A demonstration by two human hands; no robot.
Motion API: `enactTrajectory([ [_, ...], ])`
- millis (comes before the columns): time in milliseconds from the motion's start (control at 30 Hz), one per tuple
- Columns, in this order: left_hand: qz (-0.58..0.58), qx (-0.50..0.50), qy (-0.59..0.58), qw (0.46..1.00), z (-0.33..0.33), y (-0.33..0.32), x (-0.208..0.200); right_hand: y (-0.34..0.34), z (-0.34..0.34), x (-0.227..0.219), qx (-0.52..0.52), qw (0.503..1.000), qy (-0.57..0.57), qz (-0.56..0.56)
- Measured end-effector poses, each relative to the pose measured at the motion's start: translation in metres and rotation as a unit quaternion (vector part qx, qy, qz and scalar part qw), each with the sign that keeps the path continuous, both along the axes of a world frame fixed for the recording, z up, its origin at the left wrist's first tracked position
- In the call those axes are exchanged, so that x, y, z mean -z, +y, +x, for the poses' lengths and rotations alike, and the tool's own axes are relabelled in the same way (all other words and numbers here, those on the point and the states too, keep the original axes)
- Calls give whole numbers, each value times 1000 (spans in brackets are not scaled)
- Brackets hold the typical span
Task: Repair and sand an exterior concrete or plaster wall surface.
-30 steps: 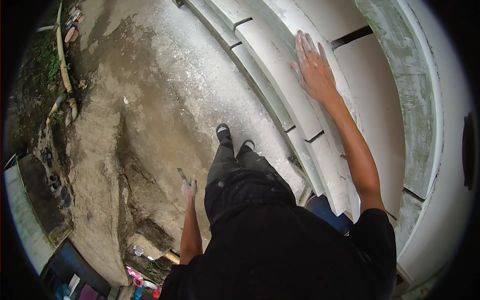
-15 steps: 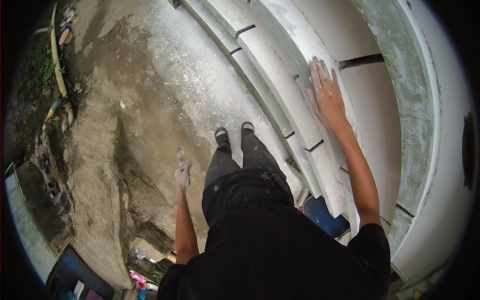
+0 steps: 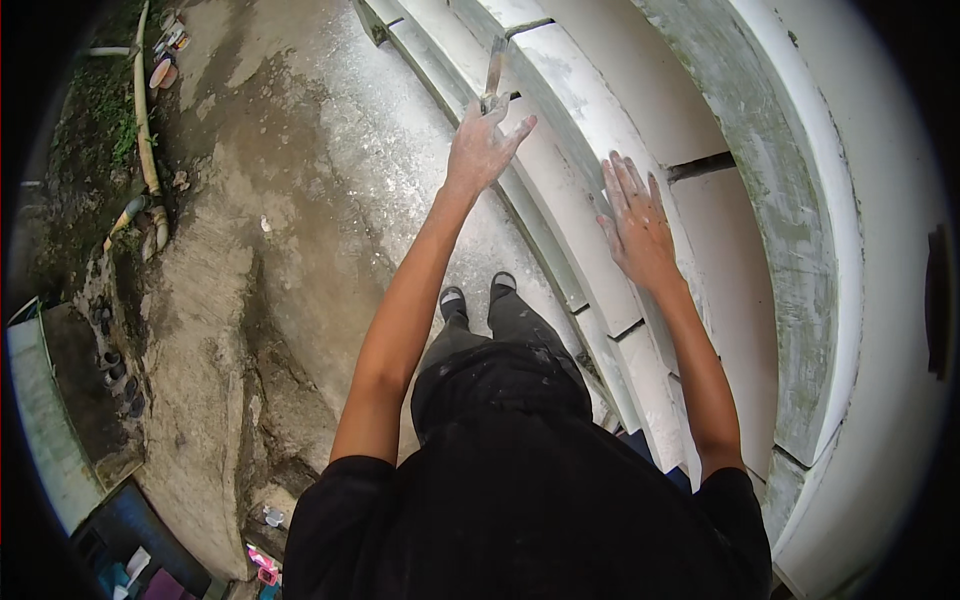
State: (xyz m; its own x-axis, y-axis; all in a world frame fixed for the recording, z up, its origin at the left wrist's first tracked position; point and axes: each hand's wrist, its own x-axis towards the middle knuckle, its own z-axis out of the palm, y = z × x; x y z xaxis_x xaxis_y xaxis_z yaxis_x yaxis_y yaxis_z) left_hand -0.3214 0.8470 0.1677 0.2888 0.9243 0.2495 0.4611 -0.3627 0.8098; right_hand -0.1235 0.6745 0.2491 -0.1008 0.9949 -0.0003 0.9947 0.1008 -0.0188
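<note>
Stretched out ahead, my left hand [image 3: 478,150] grips a narrow flat hand tool [image 3: 495,68], grey at the tip and brownish along one side; its exact kind is unclear. The thumb sticks out to the right, and white dust coats the fingers. Behind the tool's tip run long white moulded slabs [image 3: 570,90] in stepped rows; whether it touches them I cannot tell. My right hand [image 3: 640,225] lies flat on the upper white slab, its whitened fingers stretched forward and slightly spread, holding nothing.
Dark gaps [image 3: 702,165] part the slabs. A curved grey-green band [image 3: 790,180] rises at the right. White powder is strewn over the concrete ground [image 3: 300,200] around my feet. A pipe [image 3: 143,100] and plants [image 3: 120,130] line the far left, and a broken concrete edge [image 3: 255,330] runs nearer.
My left hand has swung forward and up to the slabs with the tool in it. My right hand stays flat on the slab, and the whole view has shifted slightly.
</note>
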Motion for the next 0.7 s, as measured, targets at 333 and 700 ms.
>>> enactTrajectory([
  [333,-25,-49,-7,998,32,95,-2,65,-22,12,14,997,28,64],
  [700,-136,-11,-26,990,47,105,-13,119,-17,14,18,995,27,92],
])
